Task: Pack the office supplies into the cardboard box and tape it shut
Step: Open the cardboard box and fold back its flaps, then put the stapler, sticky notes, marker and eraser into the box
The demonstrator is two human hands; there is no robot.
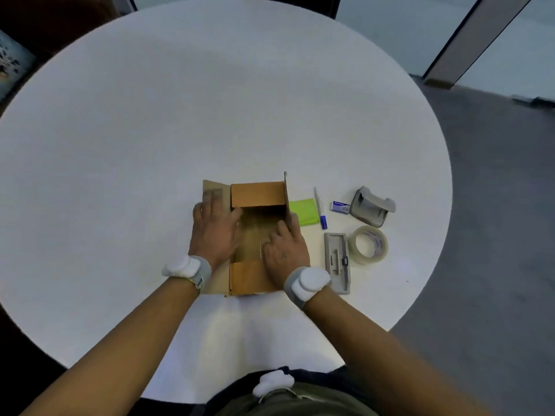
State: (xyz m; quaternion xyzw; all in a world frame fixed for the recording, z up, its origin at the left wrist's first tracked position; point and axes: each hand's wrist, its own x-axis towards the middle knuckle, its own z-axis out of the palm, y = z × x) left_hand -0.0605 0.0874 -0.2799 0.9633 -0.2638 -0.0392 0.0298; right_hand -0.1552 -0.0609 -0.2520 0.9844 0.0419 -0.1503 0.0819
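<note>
An open cardboard box stands on the white round table, and nothing shows inside it. My left hand lies flat on the box's left flap, fingers spread. My right hand rests on the right flap and rim, fingers reaching into the opening. To the right of the box lie a green sticky-note pad, a blue-capped marker, a small staple box, a grey hole punch, a roll of clear tape and a grey stapler.
Both wrists carry white bands. The table's right edge curves past the hole punch, with grey floor beyond. A dark chair back stands at the far side.
</note>
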